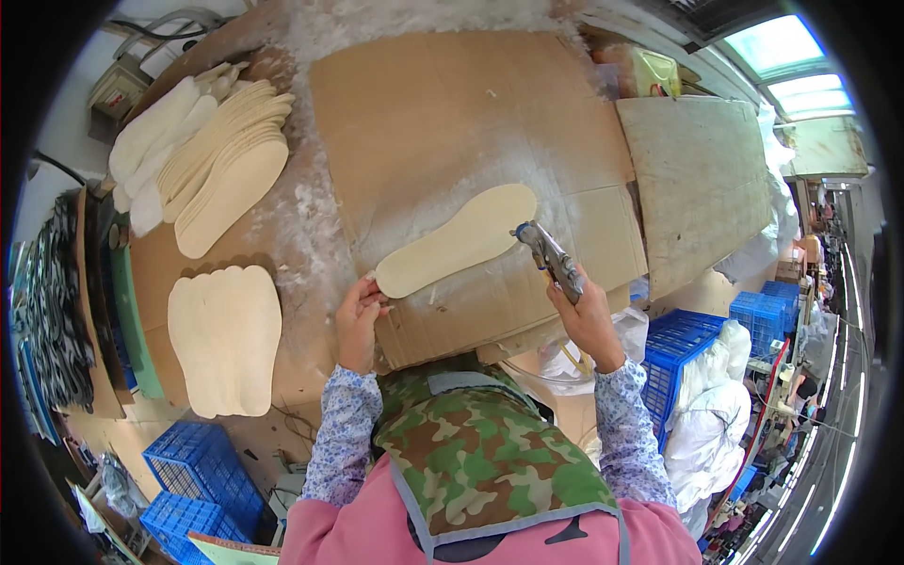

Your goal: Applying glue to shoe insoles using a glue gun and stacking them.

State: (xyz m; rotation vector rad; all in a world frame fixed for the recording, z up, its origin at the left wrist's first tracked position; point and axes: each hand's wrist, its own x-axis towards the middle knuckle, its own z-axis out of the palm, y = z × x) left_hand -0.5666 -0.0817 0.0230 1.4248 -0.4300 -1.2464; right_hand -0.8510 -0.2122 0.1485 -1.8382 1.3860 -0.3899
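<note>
There is one left hand (358, 325), one right hand (588, 320), one spray gun (554, 260), one lone insole (460, 239), one camouflage apron (490, 452), two blue crates (231, 485) near left.

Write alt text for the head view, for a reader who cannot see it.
A person's right-hand grip holds a spray gun at the wide end of a cream insole on cardboard, while the left-hand grip touches its narrow end. To the left lie a pile of overlapping insoles and a fanned set; blue plastic crates stand on both sides.
</note>
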